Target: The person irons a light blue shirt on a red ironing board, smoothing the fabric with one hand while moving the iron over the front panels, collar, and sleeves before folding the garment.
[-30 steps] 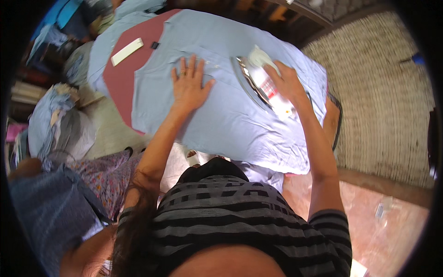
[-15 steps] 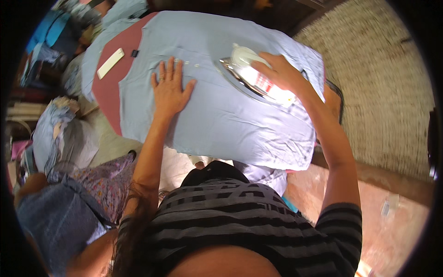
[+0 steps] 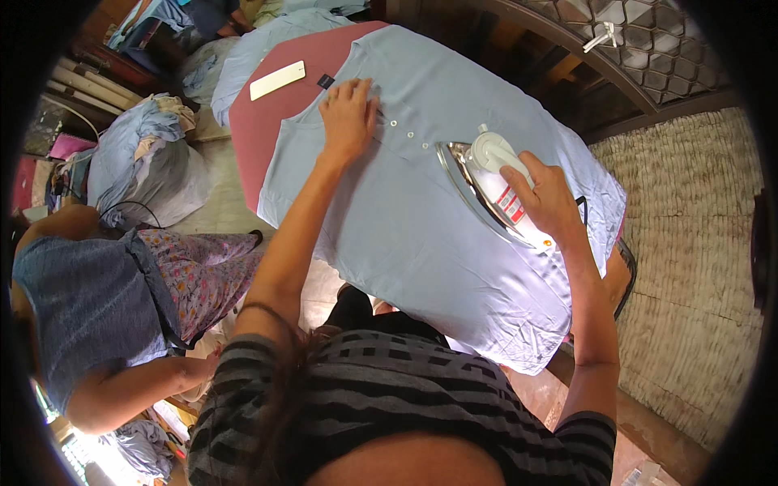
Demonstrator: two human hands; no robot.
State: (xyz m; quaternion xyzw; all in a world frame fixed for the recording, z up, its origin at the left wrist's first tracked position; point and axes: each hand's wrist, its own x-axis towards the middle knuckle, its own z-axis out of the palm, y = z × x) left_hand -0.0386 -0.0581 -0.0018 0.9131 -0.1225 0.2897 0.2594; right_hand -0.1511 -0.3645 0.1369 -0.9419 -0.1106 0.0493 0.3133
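A light blue button shirt [image 3: 421,235] lies spread over a red ironing board [image 3: 259,130]. My left hand [image 3: 348,117] presses flat on the shirt near its collar and row of buttons, fingers apart. My right hand [image 3: 547,198] grips the handle of a white and silver clothes iron [image 3: 482,182], which sits tilted on the shirt's right part, its metal soleplate showing toward the buttons.
A white flat object [image 3: 278,79] lies on the board's far end. Another person [image 3: 105,316] in a blue top and patterned trousers sits at my left. Piles of clothes [image 3: 146,162] lie on the floor beyond. A woven mat [image 3: 697,267] covers the floor at right.
My left hand slid up the shirt toward the collar. My right hand moved the iron along the shirt, and the view shifted so the board sits more central.
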